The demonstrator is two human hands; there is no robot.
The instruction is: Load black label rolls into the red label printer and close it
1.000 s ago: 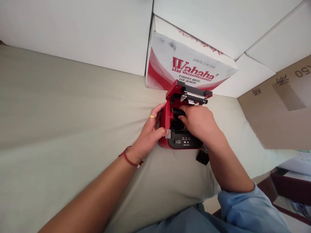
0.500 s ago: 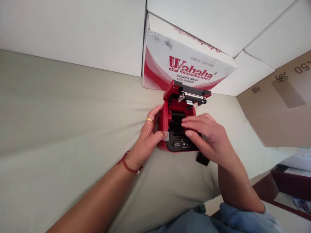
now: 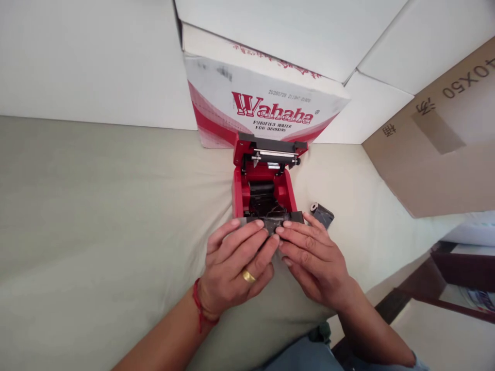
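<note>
A red label printer stands on the cloth with its lid raised. Inside it lies a black ribbon roll, and thin, creased black film runs from there toward the front edge. At that edge, my left hand is closed with its fingertips on the film. My right hand meets it from the other side, its fingers also pressed onto the film. The fingers hide most of the printer's front panel. To the right, behind my right hand, rests a small black roll with a pale core.
Behind the printer is a Wahaha water carton, close to the raised lid. White boxes line the back. A brown cardboard box stands at the right. Pale green cloth covers the surface, and a dark red shelf is at lower right.
My left hand has left the printer's left side for its front edge. The right hand has drawn back from inside the printer to the front, beside the left. The view has shifted right.
</note>
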